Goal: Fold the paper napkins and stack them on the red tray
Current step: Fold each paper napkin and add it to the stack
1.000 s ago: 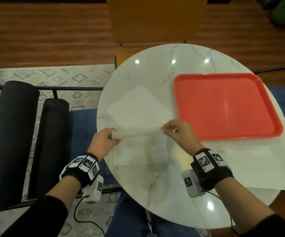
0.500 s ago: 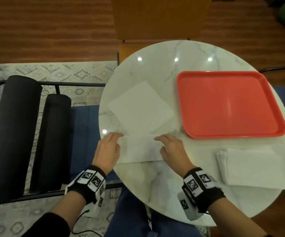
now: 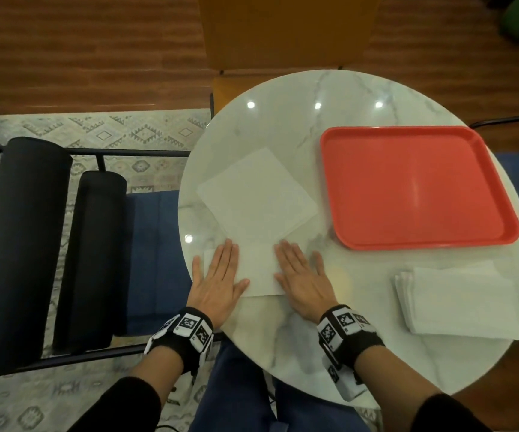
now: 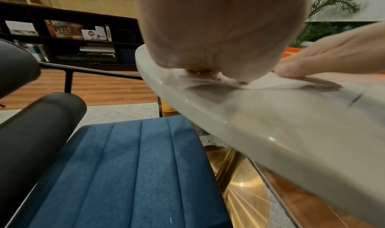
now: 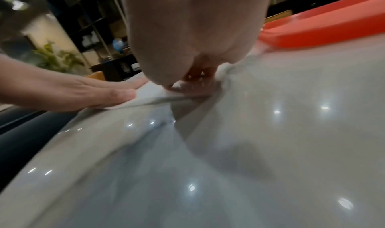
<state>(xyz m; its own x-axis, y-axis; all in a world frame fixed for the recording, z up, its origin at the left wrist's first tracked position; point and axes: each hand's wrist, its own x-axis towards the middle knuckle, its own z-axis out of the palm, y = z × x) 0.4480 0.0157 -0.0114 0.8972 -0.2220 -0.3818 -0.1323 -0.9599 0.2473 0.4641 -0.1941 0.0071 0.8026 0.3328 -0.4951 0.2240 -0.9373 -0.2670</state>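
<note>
Both hands lie flat, palms down, fingers straight and a little spread, on the folded napkin (image 3: 258, 269) at the near edge of the table (image 3: 283, 120). The left hand (image 3: 217, 282) covers the napkin's left end and the right hand (image 3: 301, 282) its right end, with a bare strip of white paper between the two thumbs. Neither hand pinches or curls round anything; the wrist views show the palms close against the paper, though blur there makes it hard to tell how firmly they bear down.

Just beyond the fingertips lies a flat napkin (image 3: 256, 198), turned at an angle, its near corner touching or slightly overlapping the folded one. Beyond and to the right of the right hand sits the tray (image 3: 339, 188), red, with nothing on it. To the right of the right hand, near the table's edge, is the stack (image 3: 457, 300) of napkins. Left of the left hand, beside the table, stands a chair (image 3: 149, 260) with a blue seat.
</note>
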